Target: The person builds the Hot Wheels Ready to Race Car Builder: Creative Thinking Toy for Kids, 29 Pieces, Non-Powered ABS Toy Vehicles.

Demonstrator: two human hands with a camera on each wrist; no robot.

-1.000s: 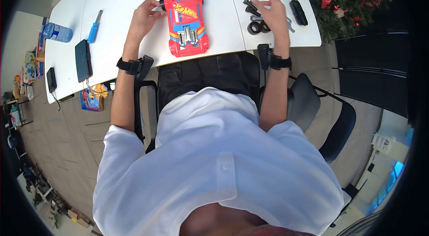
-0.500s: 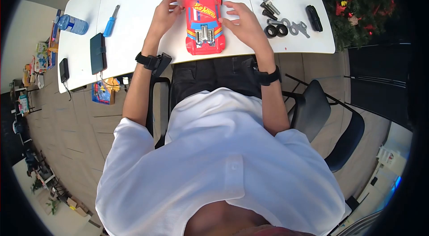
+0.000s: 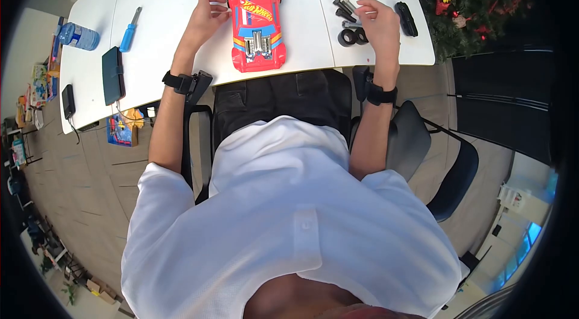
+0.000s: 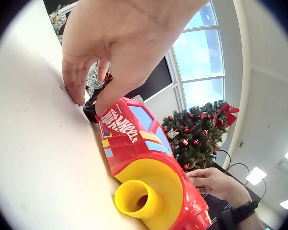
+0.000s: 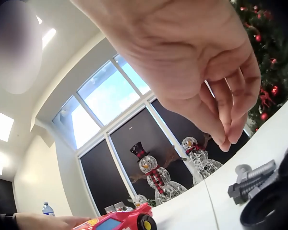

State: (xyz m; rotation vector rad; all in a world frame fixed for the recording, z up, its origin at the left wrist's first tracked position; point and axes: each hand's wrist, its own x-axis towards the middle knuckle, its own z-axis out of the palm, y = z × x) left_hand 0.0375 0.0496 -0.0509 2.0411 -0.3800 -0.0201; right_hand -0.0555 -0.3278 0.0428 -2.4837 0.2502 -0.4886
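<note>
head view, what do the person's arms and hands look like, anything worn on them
The left hand and right hand wear no gloves. Each wrist has a black strap bearing a boxy dark unit on its inner side. Loose white sleeves end around the elbows.

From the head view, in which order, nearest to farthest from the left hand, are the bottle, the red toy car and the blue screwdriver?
1. Red toy car: just right of the left hand.
2. Blue screwdriver: to the hand's left.
3. Bottle: farther left, past the screwdriver.
</note>
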